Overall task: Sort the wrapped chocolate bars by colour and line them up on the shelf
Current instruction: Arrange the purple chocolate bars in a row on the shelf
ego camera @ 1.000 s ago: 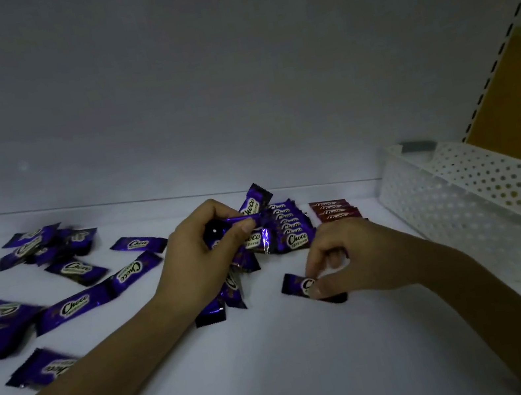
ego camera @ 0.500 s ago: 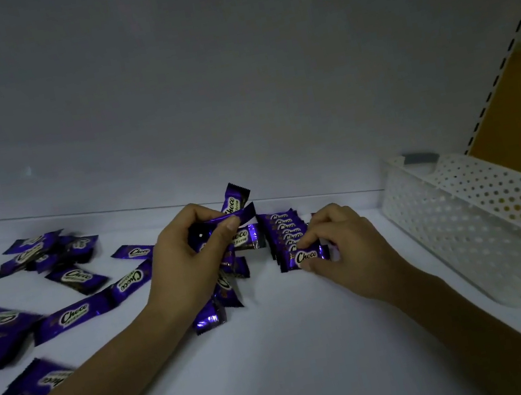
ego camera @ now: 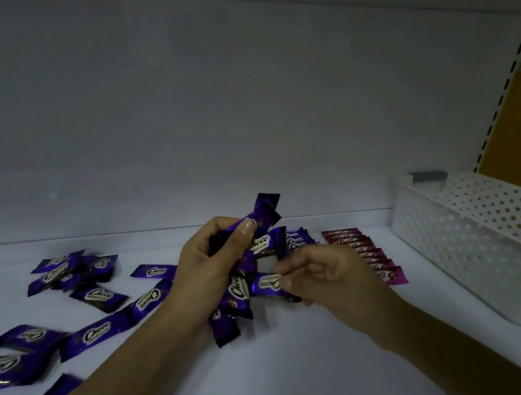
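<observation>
L hand (ego camera: 207, 271) grips bunch of purple Choco bars (ego camera: 265, 212); R hand (ego camera: 323, 275) pinches single purple bar (ego camera: 265, 284). Prob light, slick foil: hold mid-body.

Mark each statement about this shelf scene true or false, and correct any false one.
1. The left hand grips a bunch of purple bars. True.
2. The right hand holds nothing. False: it pinches a single purple bar.
3. A row of red bars lies between the hands and the white basket. True.
4. Every purple bar is already lined up. False: loose purple bars lie scattered at the left of the shelf.
</observation>
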